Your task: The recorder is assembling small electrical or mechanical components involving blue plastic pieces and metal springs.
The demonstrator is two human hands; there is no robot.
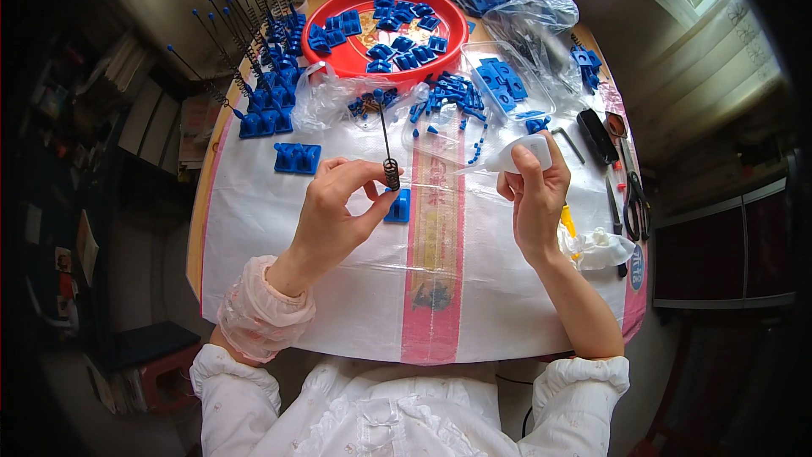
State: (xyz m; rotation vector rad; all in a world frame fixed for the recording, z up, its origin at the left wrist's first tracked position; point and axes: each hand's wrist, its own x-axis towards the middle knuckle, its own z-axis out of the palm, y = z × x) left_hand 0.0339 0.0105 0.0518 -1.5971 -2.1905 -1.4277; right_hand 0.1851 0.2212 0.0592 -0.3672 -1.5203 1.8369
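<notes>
Two bare hands are what we meet first. Our left hand [342,201] pinches, with thumb and finger, the lower part of a black metal coil spring [391,173], from which a thin dark rod [385,131] with a blue tip [379,96] rises almost upright. It stands at a small blue plastic base [402,208] on the white woven sheet [347,305]; whether they are joined, we cannot tell. Our right hand [536,186] grips a white plastic squeeze bottle [526,154], its nozzle [480,169] pointing left, apart from the spring. Farther left, many blue bases [275,93] carry springs and rods, so we judge these done. Blue pieces [404,59] inside the round red plastic basin [463,32] show no springs, so probably much is left.
</notes>
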